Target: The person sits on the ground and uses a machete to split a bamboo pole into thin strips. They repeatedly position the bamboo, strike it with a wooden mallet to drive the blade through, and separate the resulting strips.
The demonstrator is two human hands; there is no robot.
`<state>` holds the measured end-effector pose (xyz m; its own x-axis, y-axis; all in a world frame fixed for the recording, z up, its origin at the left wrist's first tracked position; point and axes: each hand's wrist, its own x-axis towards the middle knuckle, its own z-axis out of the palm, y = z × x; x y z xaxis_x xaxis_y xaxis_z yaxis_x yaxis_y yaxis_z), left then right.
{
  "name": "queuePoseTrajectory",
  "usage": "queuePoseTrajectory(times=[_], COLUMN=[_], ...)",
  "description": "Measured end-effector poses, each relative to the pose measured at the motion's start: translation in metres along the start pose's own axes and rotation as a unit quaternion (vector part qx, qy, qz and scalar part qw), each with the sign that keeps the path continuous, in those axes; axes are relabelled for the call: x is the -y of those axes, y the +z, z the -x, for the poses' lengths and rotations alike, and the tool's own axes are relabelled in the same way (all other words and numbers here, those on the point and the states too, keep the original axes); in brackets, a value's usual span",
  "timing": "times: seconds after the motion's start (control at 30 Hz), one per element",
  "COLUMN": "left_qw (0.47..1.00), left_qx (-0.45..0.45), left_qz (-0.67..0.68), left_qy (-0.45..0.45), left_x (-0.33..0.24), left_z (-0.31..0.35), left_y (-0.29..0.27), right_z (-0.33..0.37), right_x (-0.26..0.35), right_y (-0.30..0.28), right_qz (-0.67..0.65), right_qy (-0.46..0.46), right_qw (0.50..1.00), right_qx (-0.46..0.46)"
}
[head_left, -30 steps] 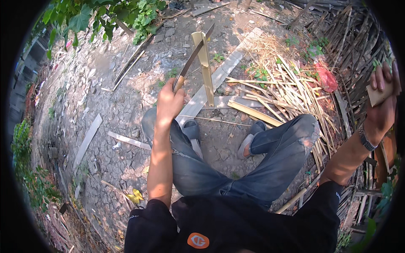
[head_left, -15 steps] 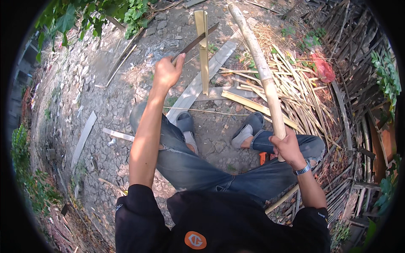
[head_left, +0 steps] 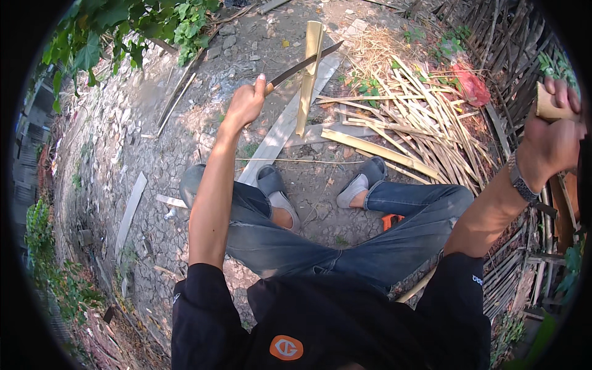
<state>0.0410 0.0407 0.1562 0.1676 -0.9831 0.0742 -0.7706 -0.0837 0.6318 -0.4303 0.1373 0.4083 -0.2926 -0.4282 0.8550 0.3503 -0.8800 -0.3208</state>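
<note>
My left hand (head_left: 246,103) is closed round the wooden handle of a long-bladed knife (head_left: 293,73). Its blade crosses a split bamboo piece (head_left: 304,108) that stands upright ahead of my feet, and seems lodged in its upper part. How deep the edge sits cannot be made out. Raised at the far right, my right hand (head_left: 549,145) grips a thick wooden stick (head_left: 550,106), seen nearly end-on, so most of its length is hidden.
A pale board (head_left: 271,148) lies on the cracked ground behind the bamboo. To its right spreads a heap of split bamboo strips (head_left: 425,123), with a red plastic bag (head_left: 472,85) beyond. An orange object (head_left: 391,221) rests by my right knee. Leaves (head_left: 98,37) hang at upper left.
My right hand has swung the stick up and out to the right, away from the knife. The knife and bamboo appear slightly farther right in view, still crossed.
</note>
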Motion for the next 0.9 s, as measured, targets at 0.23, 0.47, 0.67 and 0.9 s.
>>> queuePoseTrajectory(times=[0.23,0.47,0.67,0.9], left_qw=[0.997,1.0,0.997,0.998], left_qx=[0.07,-0.003,-0.052,-0.005], left_qz=[-0.022,0.016,0.054,0.065], left_qy=[0.0,-0.021,-0.011,-0.003], left_x=[-0.007,0.047,0.058,0.078], left_z=[0.002,0.008,0.004,-0.01], left_y=[0.014,0.062,0.069,0.08], right_z=[0.299,0.216,0.065,0.191], right_x=[-0.08,-0.069,-0.056,-0.123], right_y=[-0.078,-0.071,-0.021,0.015], right_qz=[0.362,0.351,0.25,0.288], right_qy=[0.65,0.568,0.238,0.27], right_qw=[0.635,0.74,0.935,0.908], right_qx=[0.208,0.08,-0.081,-0.138])
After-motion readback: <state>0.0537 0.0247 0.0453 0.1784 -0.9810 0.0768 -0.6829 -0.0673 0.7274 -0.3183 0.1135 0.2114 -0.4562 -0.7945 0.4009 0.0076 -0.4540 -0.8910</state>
